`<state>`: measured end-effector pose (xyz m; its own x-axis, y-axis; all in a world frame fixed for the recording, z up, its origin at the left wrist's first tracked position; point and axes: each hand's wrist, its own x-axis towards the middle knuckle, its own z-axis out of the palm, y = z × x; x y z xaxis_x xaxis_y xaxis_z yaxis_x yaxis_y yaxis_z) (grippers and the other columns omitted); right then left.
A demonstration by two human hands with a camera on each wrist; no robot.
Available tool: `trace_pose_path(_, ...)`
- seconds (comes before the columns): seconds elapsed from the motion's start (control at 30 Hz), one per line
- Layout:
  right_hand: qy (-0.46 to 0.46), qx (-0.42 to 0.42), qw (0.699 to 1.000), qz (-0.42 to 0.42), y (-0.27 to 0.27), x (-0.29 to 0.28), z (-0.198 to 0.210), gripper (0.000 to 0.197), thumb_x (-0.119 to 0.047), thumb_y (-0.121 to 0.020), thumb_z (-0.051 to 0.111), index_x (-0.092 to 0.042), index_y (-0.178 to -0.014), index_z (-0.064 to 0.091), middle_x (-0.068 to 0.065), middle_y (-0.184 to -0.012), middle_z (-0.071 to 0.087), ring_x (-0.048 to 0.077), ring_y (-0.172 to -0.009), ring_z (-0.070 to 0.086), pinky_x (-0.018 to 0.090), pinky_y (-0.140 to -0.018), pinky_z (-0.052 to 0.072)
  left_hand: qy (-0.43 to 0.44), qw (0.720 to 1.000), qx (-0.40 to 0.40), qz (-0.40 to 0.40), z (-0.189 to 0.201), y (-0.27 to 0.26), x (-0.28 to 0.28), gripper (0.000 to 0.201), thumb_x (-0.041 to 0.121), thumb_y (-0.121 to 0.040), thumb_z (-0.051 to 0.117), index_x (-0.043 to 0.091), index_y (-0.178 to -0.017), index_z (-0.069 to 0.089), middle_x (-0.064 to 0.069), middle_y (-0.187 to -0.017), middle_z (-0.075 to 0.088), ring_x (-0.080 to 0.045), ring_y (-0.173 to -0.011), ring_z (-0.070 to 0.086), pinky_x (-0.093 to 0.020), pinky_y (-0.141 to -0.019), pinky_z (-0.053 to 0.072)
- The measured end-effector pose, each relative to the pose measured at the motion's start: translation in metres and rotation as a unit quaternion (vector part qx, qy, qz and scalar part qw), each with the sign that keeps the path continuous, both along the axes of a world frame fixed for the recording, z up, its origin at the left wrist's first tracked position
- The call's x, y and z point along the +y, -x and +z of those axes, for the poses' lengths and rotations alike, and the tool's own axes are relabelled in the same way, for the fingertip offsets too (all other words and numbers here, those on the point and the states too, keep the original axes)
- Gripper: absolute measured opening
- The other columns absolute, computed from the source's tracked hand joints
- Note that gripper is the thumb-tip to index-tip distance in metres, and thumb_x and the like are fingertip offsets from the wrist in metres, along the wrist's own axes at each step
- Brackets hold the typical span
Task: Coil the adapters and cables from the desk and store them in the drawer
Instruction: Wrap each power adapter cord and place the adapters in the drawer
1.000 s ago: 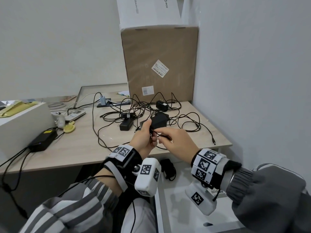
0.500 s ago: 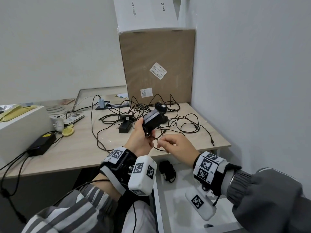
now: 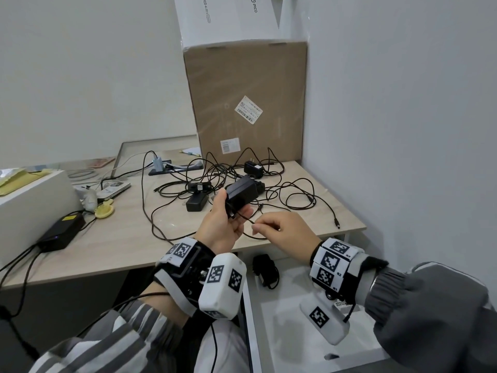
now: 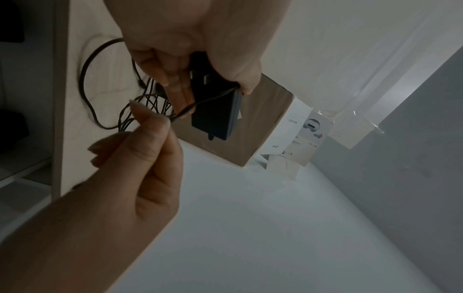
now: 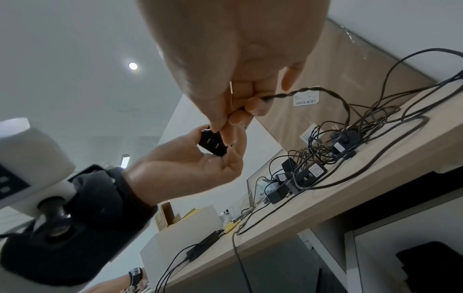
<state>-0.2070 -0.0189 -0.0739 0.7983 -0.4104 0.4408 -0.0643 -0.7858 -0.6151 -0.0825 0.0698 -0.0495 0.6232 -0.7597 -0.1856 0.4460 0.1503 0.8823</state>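
- My left hand (image 3: 224,224) is gripping a black adapter (image 3: 241,194).
- My right hand (image 3: 285,235) is pinching its cable (image 5: 313,91).
- The open drawer (image 3: 285,321) is holding one coiled adapter (image 3: 265,270).

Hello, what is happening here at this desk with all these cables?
A person is tidying power adapters. The left hand holds a black adapter above the desk, and the right hand pinches its thin cable, apparently to coil it. More adapters lie tangled on the desk, and one coiled adapter already lies in the open drawer.
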Motion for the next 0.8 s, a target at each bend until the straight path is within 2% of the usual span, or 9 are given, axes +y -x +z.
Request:
trace_pose_path(0.07,-0.004,0.008,1.000,0.007,0.001,-0.002,0.002,0.023,-0.031,-0.092,0.060,-0.022,-0.074,0.071,-0.019,-0.058,0.059,-0.003,-0.064,0.054,0.013,-0.063,0.034,-0.008,1.000,-0.009,-0.016,0.001,0.003,0.002,0.058,0.057,-0.098,0.029,0.012,-0.121,0.058,-0.001,-0.084,0.065,-0.010,-0.077,0.063,-0.021,-0.059,0.037)
trace_pose_path(0.17,-0.010,0.048,0.999,0.012,-0.001,-0.009,-0.004,0.030,-0.041,-0.092,0.057,-0.031,-0.065,0.065,-0.006,-0.063,0.063,0.004,-0.063,0.055,0.029,-0.070,0.041,-0.027,0.998,-0.046,-0.033,0.004,0.006,0.003,0.058,0.059,-0.095,0.029,0.013,-0.108,0.061,0.000,-0.070,0.058,-0.010,-0.063,0.050,-0.025,-0.057,0.030)
trace_pose_path(0.27,-0.015,0.094,0.995,-0.007,0.001,-0.022,-0.007,0.030,-0.043,-0.092,0.056,-0.035,-0.064,0.063,-0.007,-0.060,0.059,0.002,-0.061,0.052,0.033,-0.074,0.041,-0.039,0.994,-0.087,-0.051,0.008,0.003,0.010,0.052,0.059,-0.095,0.033,0.014,-0.098,0.060,-0.001,-0.065,0.047,-0.012,-0.056,0.038,-0.025,-0.055,0.025)
trace_pose_path(0.37,-0.048,0.113,0.992,0.011,0.003,-0.033,0.000,0.028,-0.042,-0.083,0.063,-0.031,-0.057,0.059,-0.014,-0.049,0.053,0.000,-0.052,0.048,0.027,-0.061,0.040,-0.062,0.981,-0.154,-0.100,0.010,-0.002,0.020,0.041,0.052,-0.096,0.038,0.017,-0.092,0.057,0.000,-0.065,0.043,-0.011,-0.058,0.035,-0.027,-0.055,0.023)
trace_pose_path(0.43,-0.050,0.119,0.992,0.012,0.002,-0.040,0.009,0.029,-0.049,-0.069,0.061,-0.028,-0.051,0.056,-0.011,-0.045,0.048,0.004,-0.048,0.042,0.025,-0.054,0.032,-0.113,0.953,-0.244,-0.143,0.009,-0.003,0.028,0.035,0.048,-0.096,0.042,0.019,-0.085,0.057,0.002,-0.068,0.046,-0.010,-0.060,0.037,-0.025,-0.056,0.025)
trace_pose_path(0.5,-0.040,0.139,0.989,0.016,-0.001,-0.046,0.021,0.030,-0.047,-0.072,0.071,-0.025,-0.053,0.062,-0.004,-0.052,0.049,0.011,-0.053,0.039,0.027,-0.056,0.030,-0.178,0.893,-0.369,-0.187,0.006,-0.005,0.033,0.032,0.050,-0.092,0.049,0.024,-0.078,0.062,0.009,-0.069,0.054,-0.007,-0.064,0.045,-0.022,-0.059,0.033)
trace_pose_path(0.6,-0.008,0.161,0.987,0.014,-0.006,-0.047,0.046,0.030,-0.044,-0.078,0.073,-0.021,-0.060,0.068,-0.010,-0.045,0.044,0.008,-0.044,0.034,0.020,-0.049,0.029,-0.258,0.819,-0.481,-0.176,-0.002,-0.013,0.031,0.031,0.054,-0.087,0.056,0.027,-0.094,0.069,0.010,-0.090,0.064,-0.007,-0.088,0.057,-0.024,-0.080,0.041)
trace_pose_path(0.67,0.019,0.153,0.988,0.002,-0.009,-0.043,0.062,0.031,-0.044,-0.082,0.069,-0.020,-0.062,0.069,-0.012,-0.039,0.043,0.005,-0.040,0.035,0.015,-0.045,0.026,-0.288,0.822,-0.476,-0.116,-0.006,-0.016,0.026,0.042,0.058,-0.086,0.055,0.021,-0.100,0.067,0.006,-0.082,0.058,-0.013,-0.079,0.053,-0.028,-0.073,0.039)
trace_pose_path(0.8,0.051,0.123,0.991,-0.017,-0.015,-0.021,0.068,0.026,-0.035,-0.091,0.059,-0.020,-0.075,0.073,-0.011,-0.051,0.050,0.002,-0.050,0.044,0.015,-0.050,0.029,-0.249,0.862,-0.441,0.000,-0.005,-0.019,0.018,0.040,0.057,-0.086,0.057,0.018,-0.078,0.054,0.003,-0.071,0.050,-0.013,-0.063,0.047,-0.027,-0.054,0.034)
